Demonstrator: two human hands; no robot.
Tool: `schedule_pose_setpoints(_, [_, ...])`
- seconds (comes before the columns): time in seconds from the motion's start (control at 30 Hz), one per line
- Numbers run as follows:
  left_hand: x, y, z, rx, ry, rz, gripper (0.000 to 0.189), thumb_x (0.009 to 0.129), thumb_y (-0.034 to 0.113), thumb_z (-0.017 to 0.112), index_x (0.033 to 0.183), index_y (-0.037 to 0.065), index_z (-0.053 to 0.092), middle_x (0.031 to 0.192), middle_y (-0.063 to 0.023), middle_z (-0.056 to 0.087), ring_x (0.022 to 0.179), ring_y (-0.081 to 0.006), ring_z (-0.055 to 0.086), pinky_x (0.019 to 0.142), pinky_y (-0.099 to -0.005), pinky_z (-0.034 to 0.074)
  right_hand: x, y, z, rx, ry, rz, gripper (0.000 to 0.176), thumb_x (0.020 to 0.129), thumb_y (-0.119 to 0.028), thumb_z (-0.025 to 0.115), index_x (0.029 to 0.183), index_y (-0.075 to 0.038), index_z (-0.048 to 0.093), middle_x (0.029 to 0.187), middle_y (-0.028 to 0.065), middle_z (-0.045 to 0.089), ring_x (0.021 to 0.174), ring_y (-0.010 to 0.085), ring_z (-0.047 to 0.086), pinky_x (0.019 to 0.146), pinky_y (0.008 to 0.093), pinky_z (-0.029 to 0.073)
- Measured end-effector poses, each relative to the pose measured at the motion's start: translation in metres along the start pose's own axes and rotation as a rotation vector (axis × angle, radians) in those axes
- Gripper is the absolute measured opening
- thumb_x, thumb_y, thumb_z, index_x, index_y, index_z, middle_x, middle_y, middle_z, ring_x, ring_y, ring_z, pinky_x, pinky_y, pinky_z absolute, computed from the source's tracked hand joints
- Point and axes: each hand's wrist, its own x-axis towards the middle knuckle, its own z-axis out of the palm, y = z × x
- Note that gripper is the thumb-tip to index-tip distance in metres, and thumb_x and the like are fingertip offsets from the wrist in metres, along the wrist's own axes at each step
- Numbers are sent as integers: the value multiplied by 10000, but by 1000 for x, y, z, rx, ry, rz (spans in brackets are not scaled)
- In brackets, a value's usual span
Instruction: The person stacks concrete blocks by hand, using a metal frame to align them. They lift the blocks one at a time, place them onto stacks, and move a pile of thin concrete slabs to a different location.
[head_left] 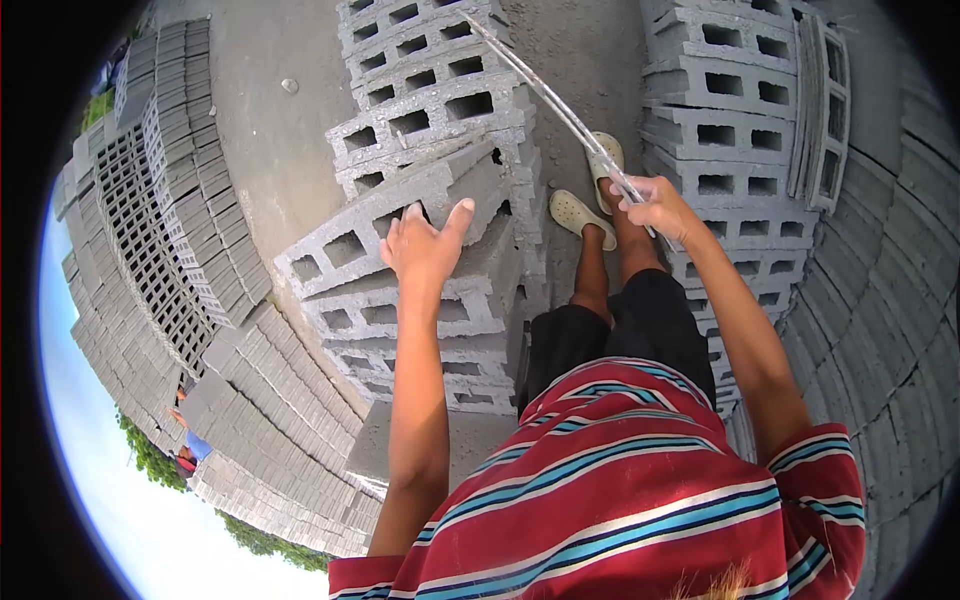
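My left hand [425, 245] is at the hollow face of a grey concrete block [345, 250]. Its thumb is spread away from the fingers, and some fingertips are by one of the block's openings. That block lies askew on top of a stack of similar blocks [400, 312]. In my right hand [655, 210] is a long, thin, greyish rod [545, 92], gripped near its lower end. The rod slants up and to the left, with its far tip over another row of hollow blocks [425, 75].
To my right stands a tall stack of hollow blocks [720, 130]. A large wall of stacked blocks [890, 300] curves along the far right. More block stacks [170, 180] fill the left. My feet in pale clogs [583, 221] are on bare ground between stacks. Another person [192, 447] is far left.
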Motion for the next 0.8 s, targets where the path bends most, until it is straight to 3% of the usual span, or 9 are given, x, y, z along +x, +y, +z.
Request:
schedule_pose_setpoints(0.03, [-21,-10,0,74,250,207,739,693,556,617,1060,-77,516,1058,-231,557,1095,-349,451,1001,-459,192,-8,3,-2,57,34,-11,588,637,-51,527,1221,10,490,954,49,572,779,97,496,693,216,414])
schedule_pose_setpoints(0.2, [-97,-20,-31,188,-219,-197,712,670,527,661,1039,-67,529,1044,-194,535,1034,-332,455,964,-489,236,-49,43,-11,194,163,5,570,642,-44,537,1204,41,488,852,38,540,707,86,473,632,203,400])
schedule_pose_setpoints(0.3, [-113,-53,25,229,238,171,707,597,560,699,917,-52,547,964,-189,538,968,-336,466,942,-489,252,-74,55,-6,193,216,76,600,639,-65,550,1219,56,454,907,47,522,712,81,473,631,199,394])
schedule_pose_setpoints(0.43, [-112,-45,34,265,326,50,718,504,581,738,813,-34,535,879,-185,526,901,-348,464,938,-488,252,-108,58,13,90,290,124,675,627,-59,533,1273,60,374,1011,105,518,753,130,508,682,230,412])
schedule_pose_setpoints(0.53, [-120,-44,41,181,414,63,712,516,593,725,791,-35,535,847,-172,530,863,-339,468,933,-480,256,-130,77,25,-275,287,-60,751,625,-37,504,1348,-13,303,1080,97,502,843,152,491,746,255,422])
schedule_pose_setpoints(0.57, [-120,-41,38,216,198,-81,778,545,638,676,859,-64,562,883,-193,556,919,-336,484,969,-479,231,-140,77,29,-280,249,-80,774,599,-24,491,1351,-29,304,1136,122,485,930,175,485,781,270,420])
schedule_pose_setpoints(0.67, [-113,-51,54,156,52,-76,852,583,673,615,938,-100,575,933,-225,578,1006,-324,485,1016,-483,182,-167,78,56,-136,169,-419,771,574,-4,458,1335,-34,336,1192,137,468,1002,192,489,815,279,417])
schedule_pose_setpoints(0.7, [-111,-50,53,120,-104,-135,834,608,658,598,988,-85,589,984,-238,594,1057,-312,504,1054,-452,139,-175,77,62,-441,233,-502,627,668,-12,491,1288,-23,399,1164,132,511,1019,182,508,848,281,408])
schedule_pose_setpoints(0.8, [-108,-46,62,33,-101,-207,749,612,629,613,953,-37,623,946,-204,626,1014,-305,552,1062,-410,143,-187,96,88,-158,338,-249,411,779,-99,518,1178,0,506,1013,164,587,837,249,594,759,282,452])
